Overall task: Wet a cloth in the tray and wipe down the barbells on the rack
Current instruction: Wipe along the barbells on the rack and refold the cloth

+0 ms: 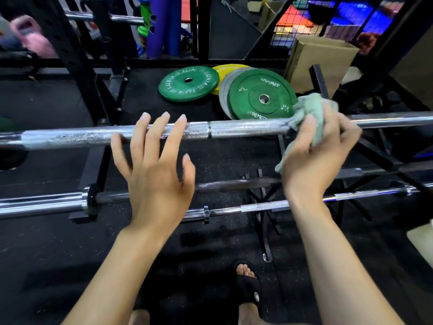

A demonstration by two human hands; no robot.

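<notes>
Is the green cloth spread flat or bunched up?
Bunched up. The cloth is crumpled in the right hand, pressed against the top barbell, with a corner hanging below the palm.

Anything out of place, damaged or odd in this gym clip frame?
Mostly no. The right hand holds the green cloth against the top barbell; the left hand is open near it. The only untidy thing: weight plates lie loosely overlapped on the floor behind. No tray is in view.
</notes>
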